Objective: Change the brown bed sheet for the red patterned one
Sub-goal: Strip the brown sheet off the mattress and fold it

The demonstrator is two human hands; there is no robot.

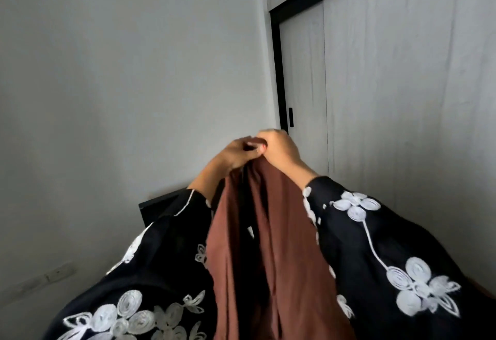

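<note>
Hanging sheet: the brown bed sheet [268,245] is held up in the air by both hands. It is bunched at its top and falls in long folds down the middle of the view, between the two arms. Its lower end runs past the bottom edge, out of sight.
Left hand: the left hand [233,153] is raised in front of the wall, fingers curled in and pinching the bunched top of the sheet.
Right hand: the right hand [280,149] touches the left one, knuckles upward, fingers closed tight round the same bunch of cloth.
Left sleeve: the left sleeve [150,272], black with white stitched flowers, fills the bottom left corner of the view.
Right sleeve: the right sleeve [389,245], of the same cloth, fills the bottom right corner.
In the way: sheet and sleeves together block everything below the hands, so what lies under them cannot be told.
Wall: a plain pale grey wall [120,84] takes up the left half behind the hands. A pale socket plate [57,272] sits low on it, near the left edge.
Dark piece: a black edge [158,201] with one corner shows against the wall, just left of the left forearm. The sleeve hides the rest, and what it belongs to cannot be told.
Doors: on the right stand tall pale panels [402,98] in a black frame [277,71]. A small black handle [291,117] sits on the frame side, just above the right hand.
</note>
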